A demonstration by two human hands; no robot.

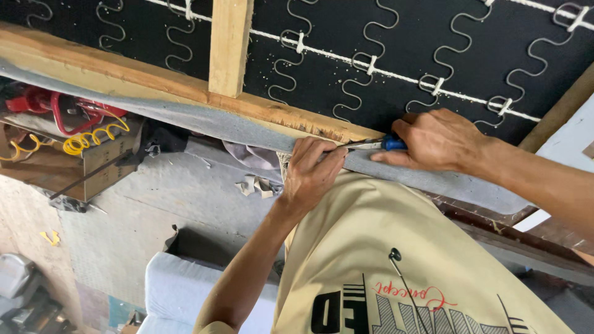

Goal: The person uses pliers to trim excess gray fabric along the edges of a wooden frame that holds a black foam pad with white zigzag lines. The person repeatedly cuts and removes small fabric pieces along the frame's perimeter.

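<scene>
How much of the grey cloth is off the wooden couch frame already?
Done: the springs show bare above the wood frame. In hand: the right hand works a blue-handled screwdriver at the frame edge, while the left hand grips the grey cloth. Left: cloth lies along the whole rail.

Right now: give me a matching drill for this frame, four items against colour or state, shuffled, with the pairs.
Column 1:
1. screwdriver handle
2. coiled hose
3. zigzag springs
4. fabric strip

Column 2:
A. yellow
B. grey, along the wooden rail
C. blue, in the right hand
D. bare metal over black backing

Pairs: 1-C, 2-A, 3-D, 4-B. The left hand pinches the fabric edge by the screwdriver tip.
</scene>
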